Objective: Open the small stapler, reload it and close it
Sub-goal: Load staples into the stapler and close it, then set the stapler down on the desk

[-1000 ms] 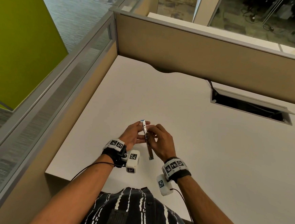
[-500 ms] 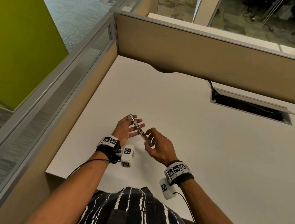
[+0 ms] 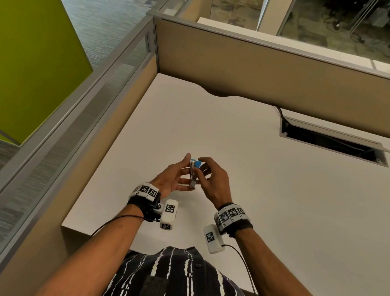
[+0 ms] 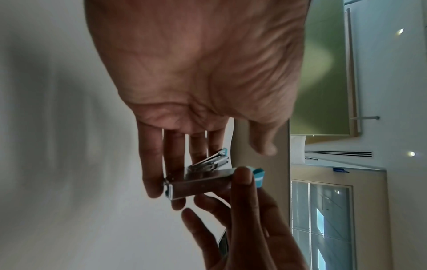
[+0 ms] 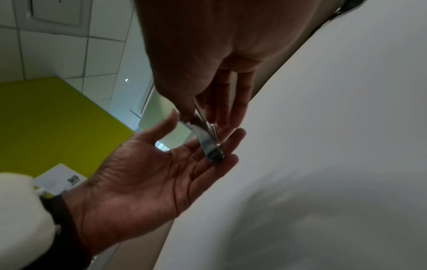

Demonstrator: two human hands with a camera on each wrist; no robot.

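Observation:
I hold the small stapler (image 3: 193,174), silver metal with blue plastic ends, in the air over the white desk (image 3: 278,201). My left hand (image 3: 175,176) lies palm up under it with straight fingers (image 5: 208,171), and the stapler (image 5: 208,140) rests on their tips. My right hand (image 3: 210,177) pinches it from the right, one fingertip (image 4: 242,180) pressed on the metal side by the blue end. In the left wrist view the stapler (image 4: 201,182) shows two arms spread at a small angle. Whether staples sit inside is hidden.
A rectangular cable hatch (image 3: 329,144) is cut into the desk at the back right. A tan partition (image 3: 266,60) closes the back and a glazed partition (image 3: 87,106) the left side. The desk's near left corner (image 3: 66,226) is close to my left forearm.
The stapler slanted to the left across my left fingers half a second ago; now it points straight away and looks shorter. My right hand has moved up around its far blue end.

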